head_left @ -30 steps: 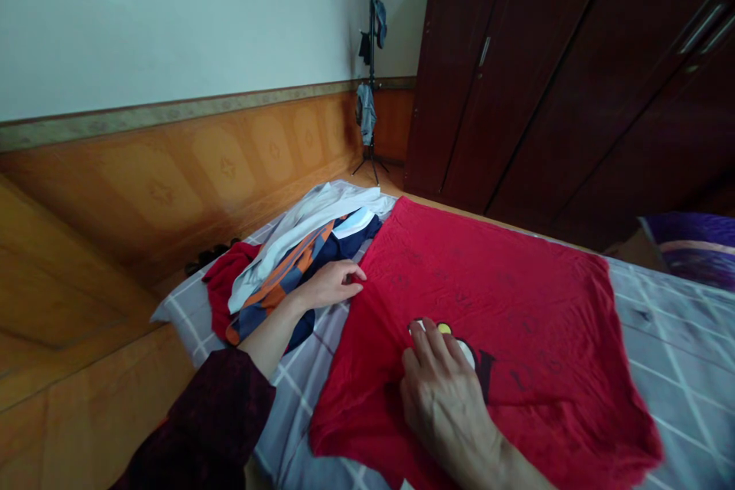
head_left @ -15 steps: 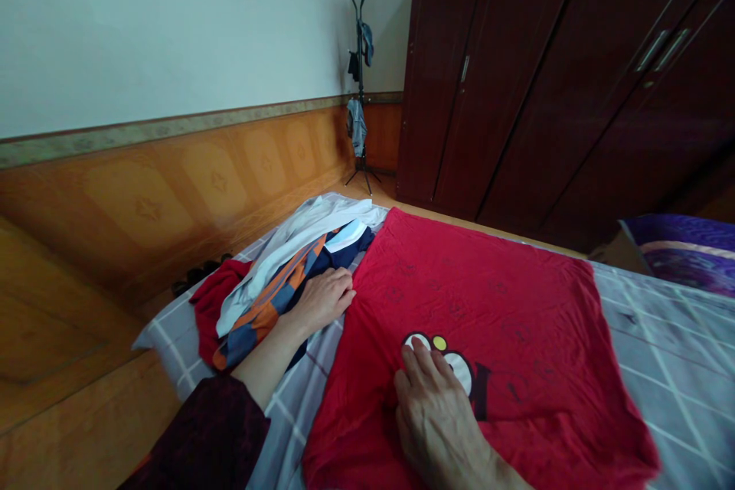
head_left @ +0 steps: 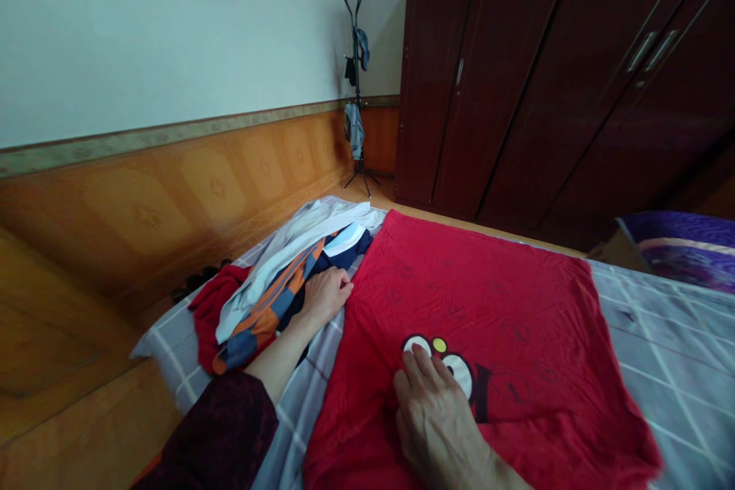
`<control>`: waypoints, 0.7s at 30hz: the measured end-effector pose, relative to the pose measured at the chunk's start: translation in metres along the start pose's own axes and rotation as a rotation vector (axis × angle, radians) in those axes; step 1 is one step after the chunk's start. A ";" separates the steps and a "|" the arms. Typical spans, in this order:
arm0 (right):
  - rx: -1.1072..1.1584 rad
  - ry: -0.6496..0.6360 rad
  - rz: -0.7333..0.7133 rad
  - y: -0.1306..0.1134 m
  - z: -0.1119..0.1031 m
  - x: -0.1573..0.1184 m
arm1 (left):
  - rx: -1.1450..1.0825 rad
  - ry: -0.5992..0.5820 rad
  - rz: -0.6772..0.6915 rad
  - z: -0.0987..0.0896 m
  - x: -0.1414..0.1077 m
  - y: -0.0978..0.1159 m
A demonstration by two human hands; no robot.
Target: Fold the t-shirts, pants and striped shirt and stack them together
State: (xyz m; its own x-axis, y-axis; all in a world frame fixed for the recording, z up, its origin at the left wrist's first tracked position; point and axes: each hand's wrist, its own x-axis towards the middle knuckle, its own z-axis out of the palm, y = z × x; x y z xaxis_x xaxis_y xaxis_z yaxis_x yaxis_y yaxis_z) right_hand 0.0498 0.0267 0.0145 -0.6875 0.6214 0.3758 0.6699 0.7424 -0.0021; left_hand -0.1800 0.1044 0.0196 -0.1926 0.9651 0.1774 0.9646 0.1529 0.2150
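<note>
A red T-shirt (head_left: 505,298) with a cartoon print of big white eyes (head_left: 458,375) lies spread on the bed. At its left edge, my left hand (head_left: 327,292) has its fingers closed on the fabric. My right hand (head_left: 428,406) rests over the print, its fingers bent together and pinching the cloth near one eye; the thumb is hidden. Left of the shirt lies a pile of clothes: a pale white garment (head_left: 258,292), an orange and blue checked one (head_left: 287,287), and a red one (head_left: 213,310) at the outer side.
The bed carries a grey checked sheet (head_left: 660,352). A purple bundle (head_left: 683,249) sits at the far right. Behind the bed stand a dark red wardrobe (head_left: 505,84) and a black coat rack (head_left: 357,84) with a cap and clothes. Dark shoes (head_left: 198,279) are near the left wall.
The view has shifted slightly. My right fingers are bent a little more over the print, while my left hand keeps its place at the shirt's edge.
</note>
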 end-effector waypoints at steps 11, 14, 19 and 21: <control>-0.004 0.014 -0.009 0.000 -0.002 -0.002 | 0.065 0.032 -0.024 0.001 0.000 -0.003; -0.001 0.006 0.004 -0.001 -0.003 -0.001 | 0.061 0.051 0.017 -0.004 -0.005 0.002; -0.009 0.067 -0.016 -0.001 -0.002 -0.001 | -0.064 0.044 0.279 -0.014 -0.019 0.012; -0.002 0.055 -0.030 -0.001 -0.003 -0.001 | -0.095 0.009 0.414 -0.015 -0.024 0.015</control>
State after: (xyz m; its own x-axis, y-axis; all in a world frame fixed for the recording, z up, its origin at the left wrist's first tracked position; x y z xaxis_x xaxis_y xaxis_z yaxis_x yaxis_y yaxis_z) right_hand 0.0509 0.0248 0.0170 -0.6909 0.5842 0.4258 0.6499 0.7599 0.0120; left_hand -0.1637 0.0799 0.0333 0.2062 0.9389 0.2755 0.9399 -0.2683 0.2111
